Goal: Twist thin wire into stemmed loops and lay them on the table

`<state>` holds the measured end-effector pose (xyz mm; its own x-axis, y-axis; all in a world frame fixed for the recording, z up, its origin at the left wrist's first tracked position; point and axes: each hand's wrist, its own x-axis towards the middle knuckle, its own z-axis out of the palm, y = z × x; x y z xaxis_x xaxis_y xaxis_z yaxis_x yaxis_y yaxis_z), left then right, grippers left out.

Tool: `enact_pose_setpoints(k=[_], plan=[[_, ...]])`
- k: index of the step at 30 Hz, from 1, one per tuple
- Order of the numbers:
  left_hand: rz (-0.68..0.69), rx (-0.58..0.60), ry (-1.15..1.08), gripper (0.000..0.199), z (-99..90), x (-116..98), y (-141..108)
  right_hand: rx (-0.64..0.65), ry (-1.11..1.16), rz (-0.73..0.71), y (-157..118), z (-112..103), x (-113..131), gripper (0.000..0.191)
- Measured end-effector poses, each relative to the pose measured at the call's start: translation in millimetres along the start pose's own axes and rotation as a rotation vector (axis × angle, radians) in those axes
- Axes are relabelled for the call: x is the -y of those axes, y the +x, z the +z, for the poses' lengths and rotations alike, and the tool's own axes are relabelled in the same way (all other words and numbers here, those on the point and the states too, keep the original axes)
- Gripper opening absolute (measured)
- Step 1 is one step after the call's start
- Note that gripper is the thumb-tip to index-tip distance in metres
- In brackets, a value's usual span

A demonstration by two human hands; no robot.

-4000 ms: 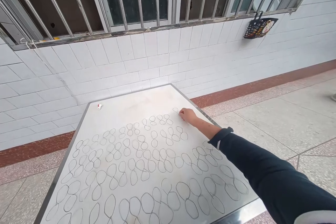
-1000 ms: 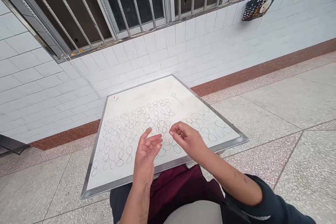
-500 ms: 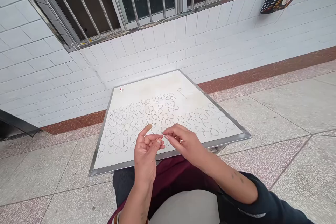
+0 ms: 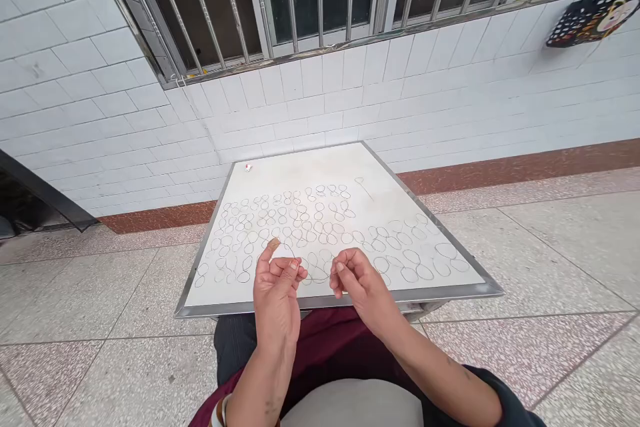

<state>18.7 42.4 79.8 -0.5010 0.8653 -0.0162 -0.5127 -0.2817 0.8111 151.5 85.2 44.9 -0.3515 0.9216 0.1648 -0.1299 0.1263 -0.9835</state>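
My left hand pinches a thin dark wire between thumb and forefinger, just above the near part of the white board. The thumb tip or another fingertip wears a tan covering. My right hand is closed in a pinch to the right, and the fine wire seems to run across to it. Whether it is the same strand is hard to make out against the loops behind. Many thin wire loops, several shaped like figure eights, lie in rows on the board under and beyond both hands.
The white board has a grey metal rim and stands against a white tiled wall. A small red-and-white item lies at its far left corner. A barred window and a patterned bag are on the wall.
My hands were close together with fingertips nearly touching; now the right hand has drawn away to the right, leaving a gap. The view has shifted a little to the left.
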Motion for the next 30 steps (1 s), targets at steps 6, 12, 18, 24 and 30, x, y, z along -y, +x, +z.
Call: enact_pose_setpoints(k=[6,12,18,24,30], plan=[[-0.024,-0.005,0.04,0.05,-4.7,-1,0,0.072,-0.155,-0.176,-7,5,-14,0.017],[-0.029,0.001,0.078,0.05,-8.6,2,0,-0.015,-0.808,-0.692,-7,0,-17,0.027],[-0.009,-0.003,0.089,0.049,-12.5,1,0,0.039,-0.888,-0.809,-7,5,-18,0.022],[0.049,-0.032,0.042,0.046,-14.5,1,-3,0.046,-0.89,-0.731,-8,10,-27,0.025],[0.107,-0.111,-0.013,0.044,-17.4,-6,2,0.172,-0.918,-0.556,-15,19,-31,0.02]])
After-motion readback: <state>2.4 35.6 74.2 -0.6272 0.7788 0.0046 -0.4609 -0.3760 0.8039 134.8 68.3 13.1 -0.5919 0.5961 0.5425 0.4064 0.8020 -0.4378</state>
